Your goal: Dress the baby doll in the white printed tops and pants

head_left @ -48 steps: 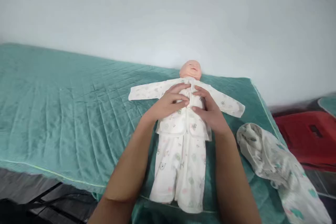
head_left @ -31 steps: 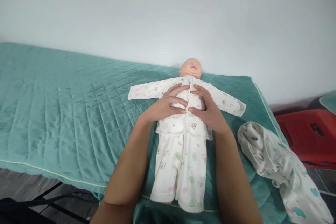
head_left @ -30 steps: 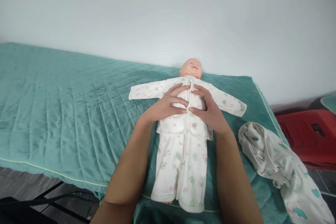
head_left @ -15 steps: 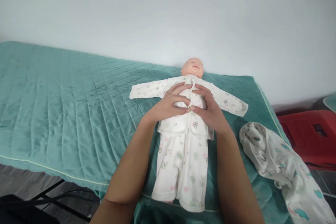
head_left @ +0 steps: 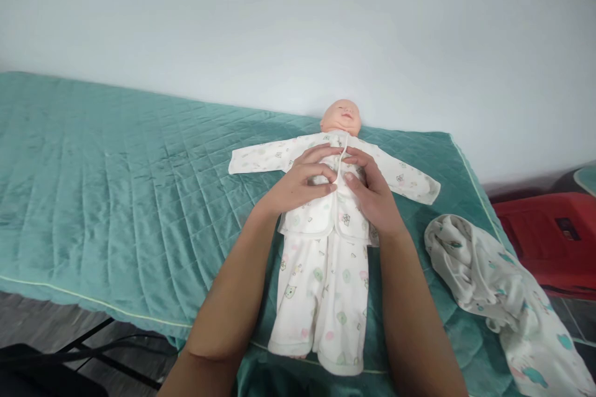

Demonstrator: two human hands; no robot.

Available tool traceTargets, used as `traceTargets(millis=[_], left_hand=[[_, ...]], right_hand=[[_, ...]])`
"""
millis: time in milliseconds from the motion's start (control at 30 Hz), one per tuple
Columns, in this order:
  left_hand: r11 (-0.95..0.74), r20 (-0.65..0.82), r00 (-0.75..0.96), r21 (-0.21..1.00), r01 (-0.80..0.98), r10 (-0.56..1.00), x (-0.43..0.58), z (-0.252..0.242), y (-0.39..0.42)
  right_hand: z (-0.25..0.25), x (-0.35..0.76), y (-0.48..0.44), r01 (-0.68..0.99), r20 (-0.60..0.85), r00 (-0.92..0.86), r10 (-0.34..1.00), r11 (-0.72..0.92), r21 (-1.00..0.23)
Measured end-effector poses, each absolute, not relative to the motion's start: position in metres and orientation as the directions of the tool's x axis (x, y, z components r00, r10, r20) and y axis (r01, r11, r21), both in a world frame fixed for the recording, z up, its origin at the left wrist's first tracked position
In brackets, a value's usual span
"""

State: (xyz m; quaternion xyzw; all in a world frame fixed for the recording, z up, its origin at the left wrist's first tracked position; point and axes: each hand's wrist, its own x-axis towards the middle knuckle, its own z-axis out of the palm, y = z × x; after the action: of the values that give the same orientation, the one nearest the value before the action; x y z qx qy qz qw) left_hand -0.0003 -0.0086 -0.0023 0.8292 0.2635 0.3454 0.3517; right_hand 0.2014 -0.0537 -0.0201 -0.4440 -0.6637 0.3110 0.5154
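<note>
A baby doll [head_left: 341, 116] lies on its back on a teal quilted bed cover [head_left: 116, 186], dressed in a white printed top [head_left: 400, 177] and matching trousers [head_left: 321, 291]. Both of my hands rest on the doll's chest. My left hand [head_left: 300, 181] pinches the left edge of the top's front opening with curled fingers. My right hand [head_left: 370, 189] pinches the right edge, thumb against the seam. The two hands meet at the middle of the top, fingertips nearly touching. The doll's sleeves lie spread out to both sides.
A crumpled white printed garment [head_left: 493, 298] lies on the cover to the right of the doll. A red plastic object [head_left: 554, 239] stands on the floor at the right. A white wall runs behind the bed. Dark floor shows at lower left.
My hands stay on the doll's chest; the fingers have shifted slightly, the right thumb now pressing nearer the seam. The view has drifted a little.
</note>
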Motion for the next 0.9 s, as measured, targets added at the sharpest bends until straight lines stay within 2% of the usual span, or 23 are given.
traceTargets(millis=[200, 333, 467, 567, 633, 733, 800, 900], left_hand=[[-0.573, 0.290, 0.682, 0.787, 0.230, 0.672, -0.005, 0.003, -0.008], [-0.600, 0.300, 0.685, 0.761, 0.248, 0.664, -0.004, 0.003, -0.010], [-0.595, 0.314, 0.636, 0.750, 0.289, 0.705, 0.001, 0.005, -0.015], [-0.582, 0.306, 0.614, 0.750, 0.315, 0.727, 0.003, 0.005, -0.018], [-0.582, 0.300, 0.623, 0.750, 0.313, 0.722, 0.002, 0.005, -0.018], [-0.588, 0.301, 0.638, 0.752, 0.298, 0.709, 0.001, 0.003, -0.015], [-0.594, 0.302, 0.649, 0.750, 0.290, 0.698, -0.001, 0.002, -0.013], [-0.596, 0.297, 0.670, 0.756, 0.271, 0.681, -0.003, 0.003, -0.013]], right_hand=[[-0.018, 0.200, -0.053, 0.263, 0.375, -0.042, 0.926, 0.373, -0.890], [-0.014, 0.196, -0.056, 0.232, 0.344, -0.010, 0.939, 0.337, -0.912], [-0.008, 0.182, -0.063, 0.344, 0.282, 0.081, 0.956, 0.239, -0.908], [-0.007, 0.175, -0.066, 0.439, 0.314, 0.124, 0.941, 0.232, -0.868], [-0.008, 0.175, -0.065, 0.444, 0.321, 0.115, 0.940, 0.240, -0.863], [-0.010, 0.181, -0.064, 0.335, 0.291, 0.106, 0.951, 0.241, -0.911], [-0.010, 0.187, -0.062, 0.157, 0.232, 0.146, 0.962, 0.209, -0.965], [-0.011, 0.197, -0.058, -0.123, 0.071, 0.328, 0.942, 0.117, -0.985]])
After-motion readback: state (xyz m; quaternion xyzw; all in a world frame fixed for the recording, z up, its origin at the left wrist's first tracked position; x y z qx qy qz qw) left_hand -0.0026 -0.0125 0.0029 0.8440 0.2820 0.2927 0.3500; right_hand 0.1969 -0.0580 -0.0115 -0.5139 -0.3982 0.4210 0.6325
